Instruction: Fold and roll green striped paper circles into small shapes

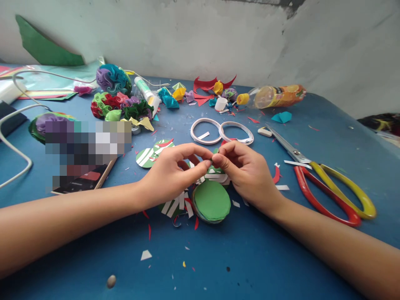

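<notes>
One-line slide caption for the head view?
Both hands pinch a small green paper piece above a stack of green circles.

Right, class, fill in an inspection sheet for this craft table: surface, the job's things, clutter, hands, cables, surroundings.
Surface: blue table, strewn with paper scraps.
Job's things: small green piece pinched between both hands; stack of green paper discs just below; striped discs to the left.
Clutter: scissors, two tape rings, glue tube, lying bottle, paper flowers, phone.
Hands: left hand and right hand meet fingertip to fingertip, both pinching.
Cables: white cable loops at the left edge.
Surroundings: bare grey wall; green sheet leaning on it.
</notes>
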A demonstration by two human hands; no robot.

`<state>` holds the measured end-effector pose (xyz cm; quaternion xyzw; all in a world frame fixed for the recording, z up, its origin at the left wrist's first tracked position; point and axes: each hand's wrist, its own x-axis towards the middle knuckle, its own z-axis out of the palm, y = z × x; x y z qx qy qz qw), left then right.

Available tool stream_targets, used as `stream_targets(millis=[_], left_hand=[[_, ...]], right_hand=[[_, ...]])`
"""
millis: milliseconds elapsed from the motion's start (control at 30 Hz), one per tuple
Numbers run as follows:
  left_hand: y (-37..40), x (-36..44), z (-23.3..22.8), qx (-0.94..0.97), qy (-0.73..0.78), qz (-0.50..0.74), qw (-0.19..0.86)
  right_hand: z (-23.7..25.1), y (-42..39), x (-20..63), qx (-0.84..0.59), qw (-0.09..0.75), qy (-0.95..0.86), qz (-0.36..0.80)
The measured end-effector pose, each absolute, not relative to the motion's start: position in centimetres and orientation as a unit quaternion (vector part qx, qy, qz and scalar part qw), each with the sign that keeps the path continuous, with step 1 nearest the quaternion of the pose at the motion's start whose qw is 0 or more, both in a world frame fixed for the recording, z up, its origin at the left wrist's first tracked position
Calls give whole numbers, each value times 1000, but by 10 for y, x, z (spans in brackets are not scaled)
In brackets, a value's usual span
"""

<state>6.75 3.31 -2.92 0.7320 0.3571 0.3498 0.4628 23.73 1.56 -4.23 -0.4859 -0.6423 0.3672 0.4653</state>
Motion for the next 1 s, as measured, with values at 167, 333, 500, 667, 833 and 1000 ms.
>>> stream_targets(millis=[167, 333, 500, 667, 833, 1000], left_hand=[[34, 68, -29, 713, 379, 358, 469], [35, 67, -29, 700, 393, 371, 467], [36, 67, -30, 697, 397, 380, 460], [36, 68, -30, 695, 394, 382, 465], [36, 67, -31, 693, 394, 381, 468], [35, 67, -30, 708, 387, 367, 462]], right_hand=[[-41, 15, 237, -483, 461, -653, 358], [-41, 15, 238, -479, 461, -659, 351], [-41, 14, 237, -480, 465, -657, 350], [-42, 14, 237, -477, 466, -657, 351], [-43, 14, 238, -470, 466, -662, 353], [-43, 14, 238, -478, 459, -659, 356]])
